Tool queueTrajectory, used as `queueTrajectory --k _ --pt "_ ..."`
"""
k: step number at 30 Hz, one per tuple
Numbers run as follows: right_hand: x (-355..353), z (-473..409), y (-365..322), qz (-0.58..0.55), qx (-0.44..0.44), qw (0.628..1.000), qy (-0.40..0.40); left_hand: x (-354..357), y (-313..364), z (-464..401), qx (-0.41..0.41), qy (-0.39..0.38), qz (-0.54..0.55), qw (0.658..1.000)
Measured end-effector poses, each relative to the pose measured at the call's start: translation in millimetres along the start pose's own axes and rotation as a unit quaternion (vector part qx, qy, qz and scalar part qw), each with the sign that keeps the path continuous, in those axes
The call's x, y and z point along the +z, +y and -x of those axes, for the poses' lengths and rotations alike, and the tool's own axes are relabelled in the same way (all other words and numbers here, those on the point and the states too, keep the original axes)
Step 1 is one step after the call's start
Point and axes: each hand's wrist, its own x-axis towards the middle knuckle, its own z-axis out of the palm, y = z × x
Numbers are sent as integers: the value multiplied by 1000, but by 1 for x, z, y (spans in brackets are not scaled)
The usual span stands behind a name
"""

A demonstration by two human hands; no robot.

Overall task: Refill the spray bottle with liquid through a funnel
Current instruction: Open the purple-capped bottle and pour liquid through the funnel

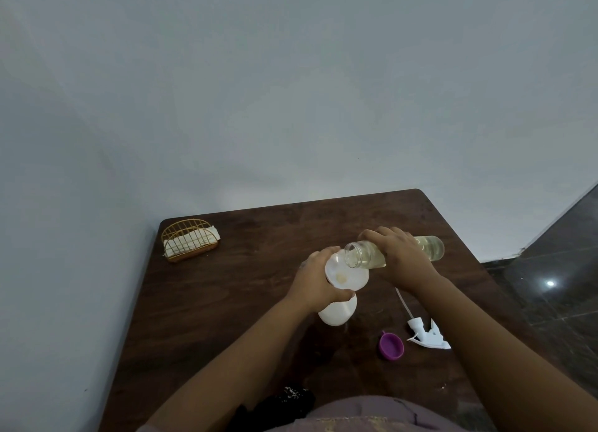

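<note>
A white spray bottle (336,313) stands upright near the middle of the dark wooden table (226,302), with a white funnel (348,278) seated in its neck. My left hand (315,281) grips the funnel and bottle neck. My right hand (399,258) grips a clear bottle (428,249) of pale yellow liquid, tipped almost level with its open mouth over the funnel. A little yellowish liquid lies in the funnel's bowl. The white trigger sprayer head (427,333) with its dip tube lies on the table to the right.
A purple cap (391,346) lies beside the sprayer head. A gold wire napkin holder (189,240) with white napkins stands at the table's far left corner. A dark cloth (284,402) lies at the near edge. Wall runs behind and left; tiled floor lies right.
</note>
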Motion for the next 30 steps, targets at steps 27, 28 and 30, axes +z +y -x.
queueTrajectory --k 27,28,30 --pt "3 -2 -2 14 -5 1000 -2 0 -1 0 12 1 1 1000" --pt "3 -3 -2 15 -5 1000 -4 0 -1 0 13 1 2 1000" --pt "4 -3 -1 15 -6 1000 -3 0 -1 0 12 2 3 1000"
